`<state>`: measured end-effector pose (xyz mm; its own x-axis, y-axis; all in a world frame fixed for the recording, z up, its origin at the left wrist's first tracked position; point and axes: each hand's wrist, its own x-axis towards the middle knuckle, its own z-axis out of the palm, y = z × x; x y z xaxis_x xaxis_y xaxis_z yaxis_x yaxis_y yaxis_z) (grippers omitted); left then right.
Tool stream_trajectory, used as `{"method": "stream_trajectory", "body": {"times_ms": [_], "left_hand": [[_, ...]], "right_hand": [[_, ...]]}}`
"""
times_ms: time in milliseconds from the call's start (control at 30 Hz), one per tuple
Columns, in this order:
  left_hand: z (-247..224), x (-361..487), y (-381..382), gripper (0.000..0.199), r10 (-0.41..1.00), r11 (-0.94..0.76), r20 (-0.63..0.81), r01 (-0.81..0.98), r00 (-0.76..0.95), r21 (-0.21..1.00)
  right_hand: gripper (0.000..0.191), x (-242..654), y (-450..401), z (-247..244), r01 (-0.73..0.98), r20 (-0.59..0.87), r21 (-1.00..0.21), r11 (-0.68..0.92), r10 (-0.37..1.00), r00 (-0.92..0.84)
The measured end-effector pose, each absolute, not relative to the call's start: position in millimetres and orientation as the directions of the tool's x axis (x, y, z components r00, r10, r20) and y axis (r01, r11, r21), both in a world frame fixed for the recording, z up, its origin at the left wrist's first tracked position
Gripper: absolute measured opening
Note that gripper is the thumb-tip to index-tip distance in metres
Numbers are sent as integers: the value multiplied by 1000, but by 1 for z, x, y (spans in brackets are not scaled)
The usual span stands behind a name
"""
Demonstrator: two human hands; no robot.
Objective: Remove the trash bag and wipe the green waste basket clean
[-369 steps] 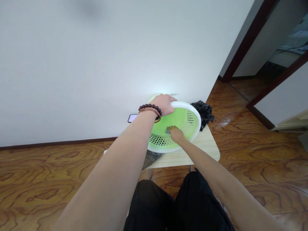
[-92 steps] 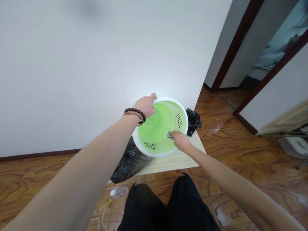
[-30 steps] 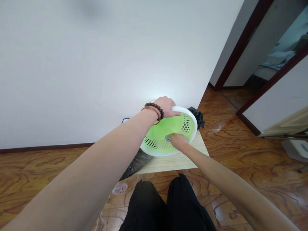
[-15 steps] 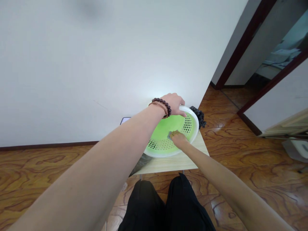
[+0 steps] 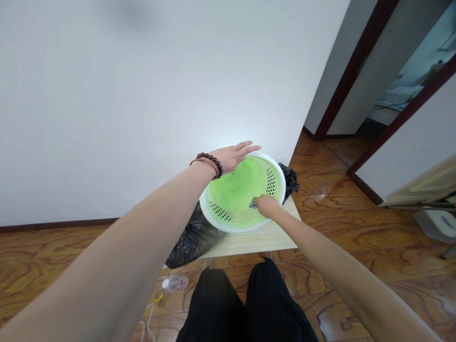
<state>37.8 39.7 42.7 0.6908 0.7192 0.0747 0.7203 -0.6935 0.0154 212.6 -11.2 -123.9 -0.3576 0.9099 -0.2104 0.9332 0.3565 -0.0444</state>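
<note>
A round basket (image 5: 239, 187), light green inside with a white rim and perforated sides, sits on a small pale wooden table (image 5: 245, 240). My left hand (image 5: 233, 156), with a beaded bracelet at its wrist, lies over the basket's far rim. Its fingers are stretched and spread, and it holds nothing. Inside the basket, at the near right, my right hand (image 5: 267, 206) is closed on a small grey piece (image 5: 252, 205), perhaps folded cloth. Most of that piece is hidden by the fingers.
A black plastic bag (image 5: 194, 237) lies left of the basket, and black crumpled plastic (image 5: 289, 179) at its right. A white wall (image 5: 142, 95) rises behind the table. On the floor are a clear bottle (image 5: 175, 283) and a white cable (image 5: 150, 320). A doorway opens at right.
My left hand has let go of the rim's far right part, moved left and spread its fingers. My right hand stays low in the basket with the grey piece. The view has shifted slightly.
</note>
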Motion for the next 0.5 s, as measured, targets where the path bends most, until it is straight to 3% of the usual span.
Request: {"method": "stream_trajectory", "body": {"times_ms": [300, 500], "left_hand": [[38, 35, 37, 46, 810, -569, 166, 823, 562, -13], [43, 46, 55, 57, 836, -548, 17, 836, 549, -25]], "right_hand": [[37, 211, -22, -136, 922, -162, -80, 378, 908, -386], [37, 189, -40, -153, 898, -138, -200, 392, 896, -422]]}}
